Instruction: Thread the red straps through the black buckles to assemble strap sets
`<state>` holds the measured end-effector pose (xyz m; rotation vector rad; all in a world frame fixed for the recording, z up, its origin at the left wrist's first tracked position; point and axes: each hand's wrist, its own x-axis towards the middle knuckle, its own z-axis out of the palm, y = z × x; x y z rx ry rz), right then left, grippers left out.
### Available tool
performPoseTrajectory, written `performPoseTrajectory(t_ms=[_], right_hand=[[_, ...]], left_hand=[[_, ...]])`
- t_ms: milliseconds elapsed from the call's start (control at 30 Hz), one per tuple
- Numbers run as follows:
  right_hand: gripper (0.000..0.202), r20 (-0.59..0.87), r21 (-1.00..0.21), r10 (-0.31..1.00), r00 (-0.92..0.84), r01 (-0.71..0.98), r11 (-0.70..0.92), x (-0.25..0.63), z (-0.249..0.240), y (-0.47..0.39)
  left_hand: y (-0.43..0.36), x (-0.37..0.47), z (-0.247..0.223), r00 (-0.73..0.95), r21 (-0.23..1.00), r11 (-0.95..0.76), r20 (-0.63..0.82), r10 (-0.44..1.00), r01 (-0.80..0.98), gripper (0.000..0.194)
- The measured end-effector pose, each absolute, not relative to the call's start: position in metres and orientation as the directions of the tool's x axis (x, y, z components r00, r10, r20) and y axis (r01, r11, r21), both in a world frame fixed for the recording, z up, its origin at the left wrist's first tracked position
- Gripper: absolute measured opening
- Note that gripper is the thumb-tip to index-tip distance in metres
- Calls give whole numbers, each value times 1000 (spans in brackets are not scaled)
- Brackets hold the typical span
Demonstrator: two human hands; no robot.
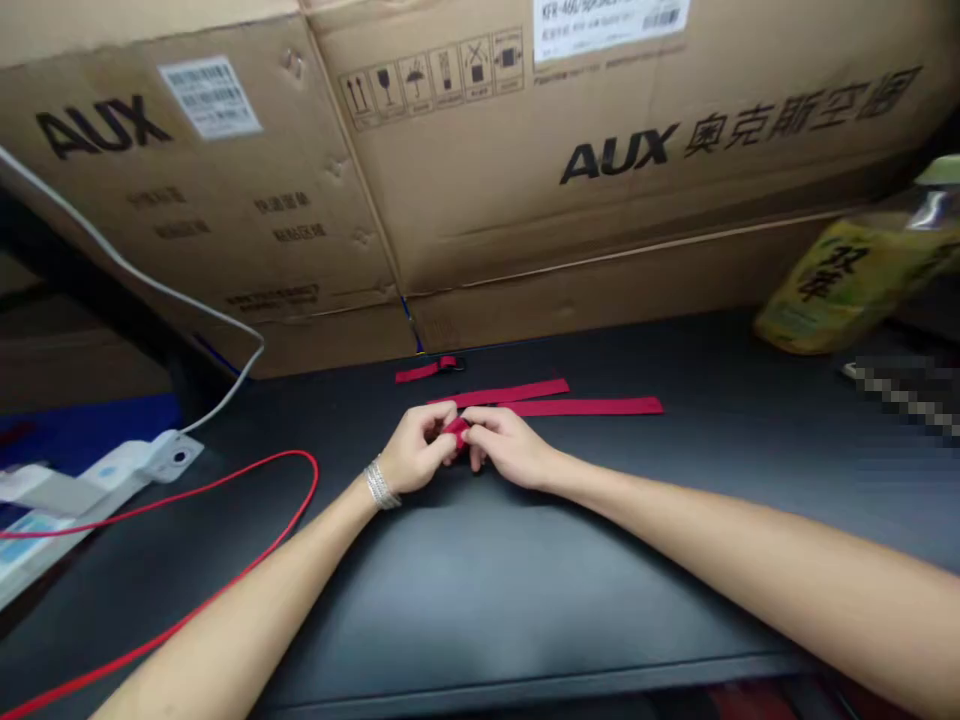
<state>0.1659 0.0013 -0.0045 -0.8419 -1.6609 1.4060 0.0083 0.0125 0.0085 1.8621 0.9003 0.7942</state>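
Between my two hands, a little above the black tabletop, is a bunched piece of red strap [456, 430]. My left hand [417, 447], with silvery bands at the wrist, pinches it from the left. From the right, my right hand [511, 445] closes thumb and fingers on the same piece. My fingers hide most of its shape. Just behind my hands lie two long flat red straps [592, 407], which nearly overlap. Farther back sits a short red strap with a black buckle [451, 365].
Large cardboard boxes [480, 200] stand along the back of the black table [487, 600]. A yellow-labelled bottle [832, 280] is at the right. On the left are a white power strip [105, 480], a white cable [150, 275] and a red cable [247, 570].
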Motion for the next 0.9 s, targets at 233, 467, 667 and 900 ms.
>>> performPoseTrajectory(t_ms=[233, 467, 667, 900], right_hand=[[15, 151, -984, 869, -472, 16, 179, 167, -3, 1], [14, 148, -985, 865, -479, 4, 171, 167, -5, 2], [15, 159, -983, 861, -483, 4, 183, 167, -4, 1], [12, 155, -985, 860, -486, -9, 172, 166, -2, 1]], left_hand=[[10, 11, 12, 498, 897, -333, 155, 853, 292, 17], [11, 10, 10, 505, 901, -333, 157, 849, 279, 17], [12, 7, 8, 540, 908, -336, 159, 827, 248, 19], [10, 11, 11, 504, 874, -367, 172, 847, 318, 18]])
